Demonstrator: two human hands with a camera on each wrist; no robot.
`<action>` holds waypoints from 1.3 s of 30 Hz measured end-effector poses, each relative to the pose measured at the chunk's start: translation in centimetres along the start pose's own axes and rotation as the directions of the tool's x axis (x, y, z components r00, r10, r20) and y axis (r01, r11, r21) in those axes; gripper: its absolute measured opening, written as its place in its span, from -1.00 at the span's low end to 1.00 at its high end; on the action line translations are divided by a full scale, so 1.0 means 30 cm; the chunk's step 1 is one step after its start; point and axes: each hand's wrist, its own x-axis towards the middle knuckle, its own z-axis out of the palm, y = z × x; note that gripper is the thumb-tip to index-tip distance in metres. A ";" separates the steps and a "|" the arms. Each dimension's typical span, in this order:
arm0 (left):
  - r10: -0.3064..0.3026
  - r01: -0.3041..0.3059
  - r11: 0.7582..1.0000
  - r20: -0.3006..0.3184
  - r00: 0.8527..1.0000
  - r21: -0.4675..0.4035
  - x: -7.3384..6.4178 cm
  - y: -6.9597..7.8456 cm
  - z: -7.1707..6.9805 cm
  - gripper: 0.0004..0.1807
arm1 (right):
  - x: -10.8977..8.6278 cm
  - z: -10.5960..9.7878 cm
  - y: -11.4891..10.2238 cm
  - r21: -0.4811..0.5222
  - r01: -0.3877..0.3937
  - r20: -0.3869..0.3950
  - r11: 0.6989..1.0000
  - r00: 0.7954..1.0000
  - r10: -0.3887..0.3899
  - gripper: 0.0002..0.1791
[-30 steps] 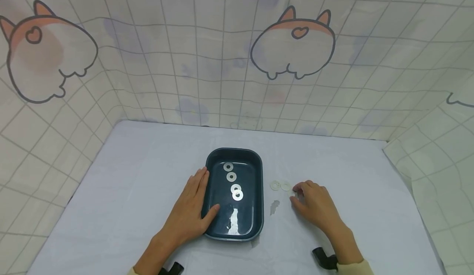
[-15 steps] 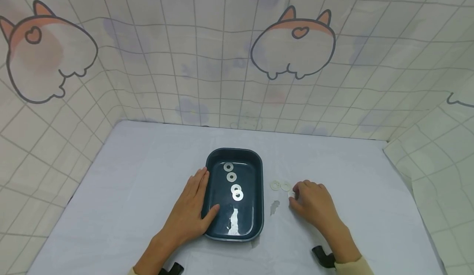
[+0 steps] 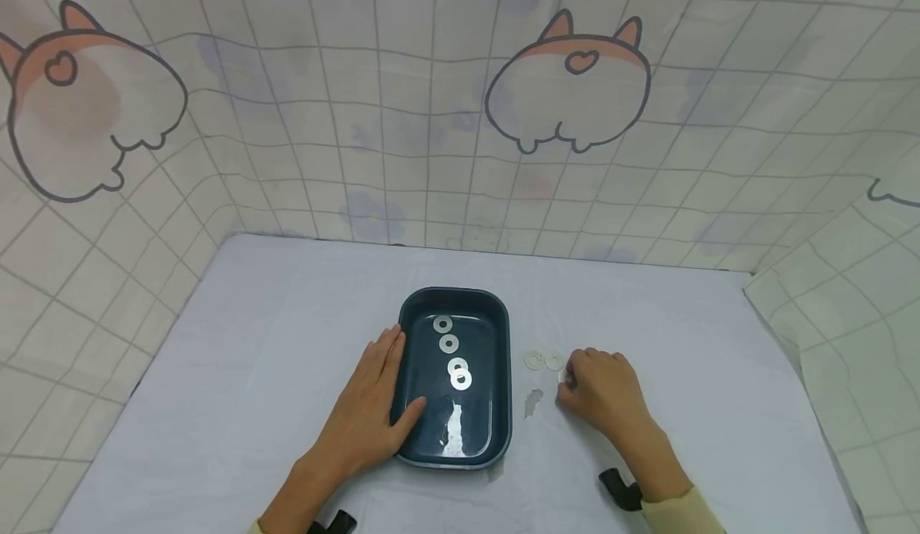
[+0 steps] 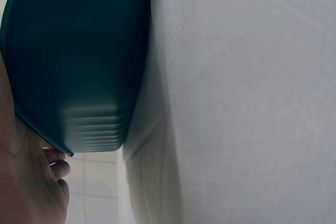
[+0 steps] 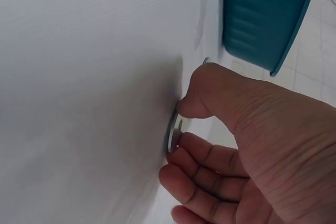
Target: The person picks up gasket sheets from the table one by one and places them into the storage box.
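Pale washer (image 3: 563,376) found on the right half of the white surface (image 3: 287,318), just beyond the right edge of the dark blue tray (image 3: 489,414) and well apart from the right edge of the surface; it is pinched between the thumb and curled fingertips of the right hand (image 3: 602,390), the gap narrowed to the washer itself; the right wrist view shows the washer tilted at the cloth, whether fully clear of it cannot be told; two flat washers (image 3: 543,360) lie side by side between the pinched one and the right edge of the tray; tray sits about midway between the left and right edges of the surface, its long sides running toward the far edge; inside it, one washer (image 3: 442,324) lies near the tray's far edge, a second (image 3: 449,344) just nearer, and two overlapping washers (image 3: 459,373) around mid-length; left hand (image 3: 374,402) rests along the tray's left edge, fingers straight and close together, thumb spread wide over the rim; a grey patch (image 3: 533,403) marks the surface off the tray's right edge; black fittings (image 3: 622,490) noted by both wrists; a wall covering (image 3: 446,119) with grid lines and cartoon animals rises behind the far edge
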 end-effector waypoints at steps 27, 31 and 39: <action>0.006 -0.006 1.000 -0.002 1.000 0.003 0.000 0.001 -0.001 0.02 | -0.015 0.015 0.043 0.140 -0.007 0.005 0.990 1.000 0.006 -0.79; 0.006 -0.006 1.000 0.000 1.000 0.000 0.002 0.001 0.000 0.02 | -0.015 0.013 0.049 0.157 -0.007 0.016 0.988 1.000 0.004 -0.79; -0.011 0.011 1.000 0.018 1.000 -0.002 -0.004 -0.004 -0.001 0.02 | -0.012 0.001 0.046 0.162 0.051 -0.017 0.985 0.999 -0.049 -0.78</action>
